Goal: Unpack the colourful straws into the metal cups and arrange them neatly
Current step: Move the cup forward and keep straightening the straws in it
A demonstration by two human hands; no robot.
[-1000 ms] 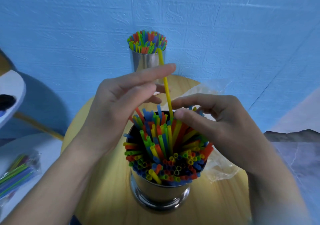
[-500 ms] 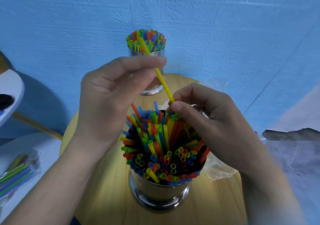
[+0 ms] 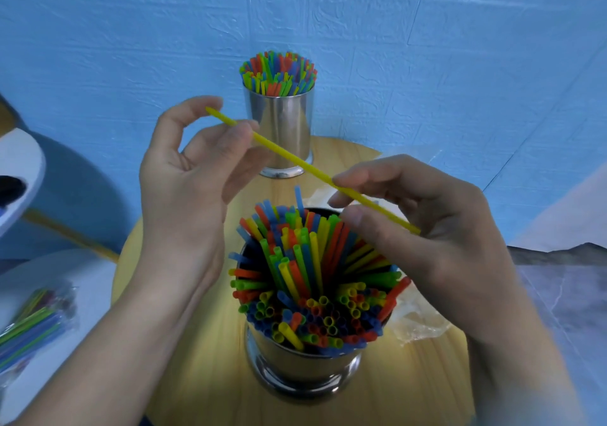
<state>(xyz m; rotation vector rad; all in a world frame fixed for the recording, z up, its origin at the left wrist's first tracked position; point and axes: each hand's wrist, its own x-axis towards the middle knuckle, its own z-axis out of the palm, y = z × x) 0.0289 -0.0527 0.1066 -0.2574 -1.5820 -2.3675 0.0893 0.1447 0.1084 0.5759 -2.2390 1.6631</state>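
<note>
A single yellow straw [image 3: 289, 156] lies slanted in the air above the near metal cup [image 3: 302, 369], which is packed with leaning colourful straws [image 3: 312, 277]. My right hand [image 3: 427, 235] pinches the straw's lower end between thumb and fingers. My left hand [image 3: 190, 179] touches its upper end with loosely curled fingers. A second metal cup [image 3: 282, 130], full of upright straws [image 3: 277, 72], stands at the far edge of the round wooden table [image 3: 203, 376].
An empty clear plastic wrapper [image 3: 417, 320] lies on the table to the right of the near cup. A sealed bag of straws [image 3: 33, 320] rests on a white surface at the lower left. A blue wall rises behind the table.
The yellow straw has come fully out of the near cup and tilted from nearly upright to a flat slant. My left hand has shifted left and opened its fingers.
</note>
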